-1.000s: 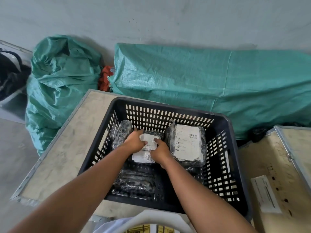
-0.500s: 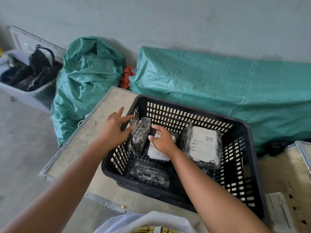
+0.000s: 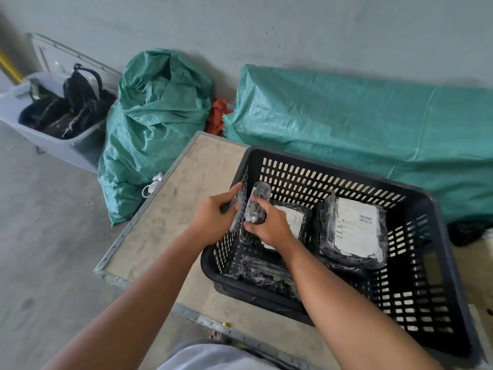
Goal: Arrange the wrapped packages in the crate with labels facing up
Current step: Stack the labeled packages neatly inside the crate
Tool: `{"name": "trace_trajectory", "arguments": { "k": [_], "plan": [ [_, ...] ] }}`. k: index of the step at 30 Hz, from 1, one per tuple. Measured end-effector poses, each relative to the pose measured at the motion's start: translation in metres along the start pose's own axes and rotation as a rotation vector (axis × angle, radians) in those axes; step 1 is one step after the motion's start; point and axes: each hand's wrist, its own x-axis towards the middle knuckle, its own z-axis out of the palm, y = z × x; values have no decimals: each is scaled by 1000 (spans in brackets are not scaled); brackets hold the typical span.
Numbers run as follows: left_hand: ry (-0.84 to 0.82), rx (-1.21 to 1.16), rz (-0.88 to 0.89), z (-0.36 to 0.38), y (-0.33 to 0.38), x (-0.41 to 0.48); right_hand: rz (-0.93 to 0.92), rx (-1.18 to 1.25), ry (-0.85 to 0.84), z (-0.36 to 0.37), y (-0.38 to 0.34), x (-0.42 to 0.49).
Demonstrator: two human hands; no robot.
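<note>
A black slotted crate (image 3: 333,166) sits on a wooden board. Inside, one wrapped package (image 3: 354,228) lies at the right with its white label up. A second labelled package (image 3: 294,217) lies in the middle, partly under my right wrist. A narrow dark wrapped package (image 3: 258,201) stands on edge against the crate's left wall, no label showing, and my right hand (image 3: 272,228) is closed around it. My left hand (image 3: 213,220) is outside that wall, thumb at the rim and fingers curled against the slots. Another dark package (image 3: 266,275) lies at the crate's front.
The wooden board (image 3: 186,198) has metal edging and bare surface left of the crate. Two green woven sacks (image 3: 157,124) (image 3: 360,124) lie against the wall behind. A grey bin (image 3: 61,145) with black bags stands far left on the concrete floor.
My right hand left the middle labelled package and closed on the narrow package at the left wall. My left hand dropped from above the rim to the wall's outside. The view swung left.
</note>
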Motion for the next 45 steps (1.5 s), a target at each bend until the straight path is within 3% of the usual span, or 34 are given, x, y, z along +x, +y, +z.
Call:
{"name": "trace_trajectory", "arguments": {
  "k": [15,23,26,28,30,36,40,45],
  "plan": [
    [6,-50,-25,-1,11,6,107,193,182,-13,17,-7],
    [61,-35,-55,-19,6,-14,-46,56,175,-43,-21,-16],
    [165,95,118,-22,15,-14,-111,92,141,-73,-37,-38],
    [229,8,237,-22,34,-14,-142,122,102,-97,-48,-51],
    [158,-155,244,-19,55,-14,-184,154,70,-125,-55,-63],
    [-327,-465,222,-16,90,-21,-280,311,-90,-183,-75,-84],
    [-391,-591,261,-10,98,-23,-277,416,-45,-202,-84,-88],
    [-289,-704,203,7,91,-14,-317,434,61,-194,-72,-95]
  ]
}}
